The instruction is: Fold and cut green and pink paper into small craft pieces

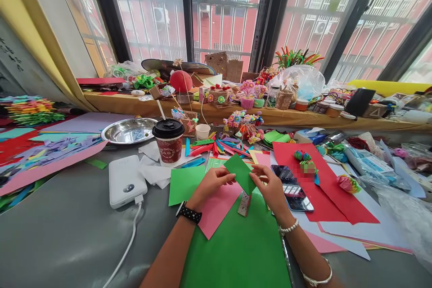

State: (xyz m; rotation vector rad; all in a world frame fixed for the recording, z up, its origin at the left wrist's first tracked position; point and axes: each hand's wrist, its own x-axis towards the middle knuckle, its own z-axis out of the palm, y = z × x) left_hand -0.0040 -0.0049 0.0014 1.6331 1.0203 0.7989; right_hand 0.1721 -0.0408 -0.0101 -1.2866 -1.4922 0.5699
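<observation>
Green sheet [236,252] below, left hand [211,184], right hand [272,189], grips pinching folded paper [241,173] between

green paper square [241,173], red patterned cup [168,149] (black lid), white power bank [126,181]

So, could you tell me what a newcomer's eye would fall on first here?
Probably the two hands at the centre: the left hand and right hand pinch a small green paper above a big green sheet. Next, the red sheet to the right, with a phone on its edge, and the lidded cup behind the left hand.
</observation>
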